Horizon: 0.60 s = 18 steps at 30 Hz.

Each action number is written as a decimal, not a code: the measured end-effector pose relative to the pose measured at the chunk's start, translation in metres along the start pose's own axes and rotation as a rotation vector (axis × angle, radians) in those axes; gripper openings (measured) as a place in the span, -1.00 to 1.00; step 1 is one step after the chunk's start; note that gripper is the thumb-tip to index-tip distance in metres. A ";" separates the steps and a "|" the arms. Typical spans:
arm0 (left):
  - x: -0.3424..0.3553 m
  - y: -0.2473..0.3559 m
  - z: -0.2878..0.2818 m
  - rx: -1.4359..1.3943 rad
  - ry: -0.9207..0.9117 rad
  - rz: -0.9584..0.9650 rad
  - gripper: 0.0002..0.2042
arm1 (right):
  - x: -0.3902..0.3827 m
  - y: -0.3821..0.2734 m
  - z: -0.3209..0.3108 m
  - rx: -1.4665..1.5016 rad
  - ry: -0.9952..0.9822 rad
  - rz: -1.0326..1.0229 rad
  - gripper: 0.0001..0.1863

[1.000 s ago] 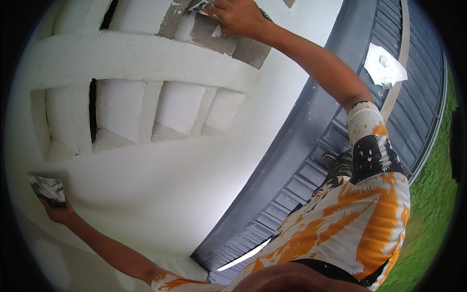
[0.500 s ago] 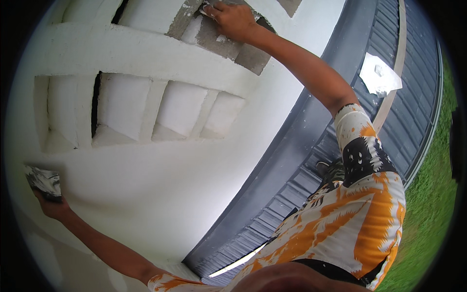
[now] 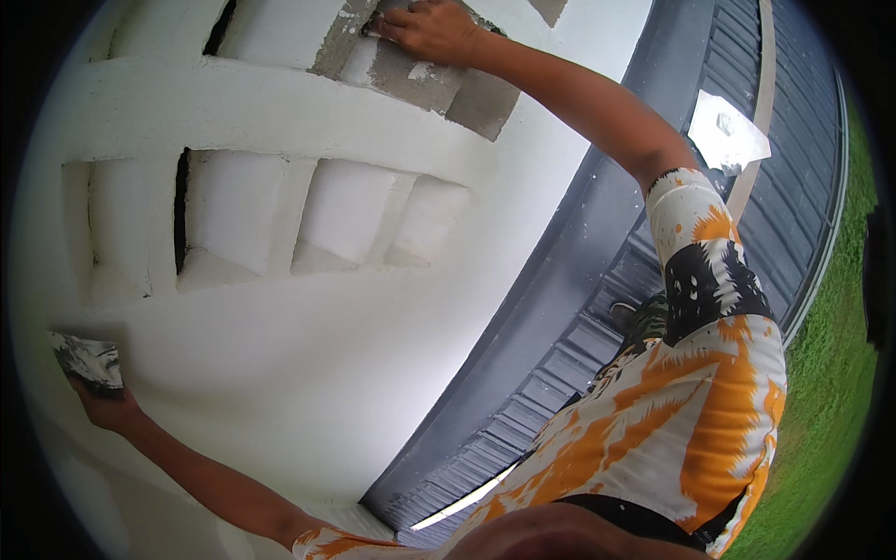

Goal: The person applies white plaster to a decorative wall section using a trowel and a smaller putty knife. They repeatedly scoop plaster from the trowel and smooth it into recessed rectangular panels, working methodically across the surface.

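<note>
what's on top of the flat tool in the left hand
The flat tool shows white and dark grey smears across its visible face. Its underside is out of sight, and the left hand covers where it is gripped.

Worn on the head, the left of two side-by-side fisheye cameras looked down past the wearer's own patterned shirt (image 3: 644, 411), close to the lens from 4 to 5 o'clock; it faced a white wall (image 3: 308, 345) spread from 8 to 12 o'clock, with the right hand (image 3: 439, 35) at 12 and the left hand (image 3: 101, 408) at 8, both well beyond the shirt; dark ribbed sheeting (image 3: 803, 187) lay farther off at 2 o'clock, grass (image 3: 821, 401) beyond from 3 to 4; straight edges bowed toward the rim.
</note>
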<state>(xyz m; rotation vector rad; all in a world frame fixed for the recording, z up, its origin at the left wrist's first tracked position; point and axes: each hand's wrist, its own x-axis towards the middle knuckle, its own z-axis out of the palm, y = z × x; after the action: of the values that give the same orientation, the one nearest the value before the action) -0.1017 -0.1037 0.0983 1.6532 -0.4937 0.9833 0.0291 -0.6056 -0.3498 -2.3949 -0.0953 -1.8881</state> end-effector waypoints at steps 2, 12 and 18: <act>-0.006 0.003 0.009 -0.019 -0.040 -0.018 -0.54 | 0.002 -0.001 0.004 -0.033 0.027 0.036 -0.74; -0.025 0.009 0.026 0.022 -0.008 -0.010 -0.52 | -0.029 -0.020 -0.037 0.207 -0.283 0.148 -0.50; 0.006 0.001 -0.004 -0.016 -0.083 0.031 -0.55 | -0.024 -0.006 -0.029 0.208 0.080 -0.044 -0.66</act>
<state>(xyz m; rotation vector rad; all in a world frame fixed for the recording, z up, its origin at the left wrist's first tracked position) -0.1007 -0.0989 0.1037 1.6813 -0.5825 0.9340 -0.0052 -0.6030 -0.3666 -2.1961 -0.3236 -1.8861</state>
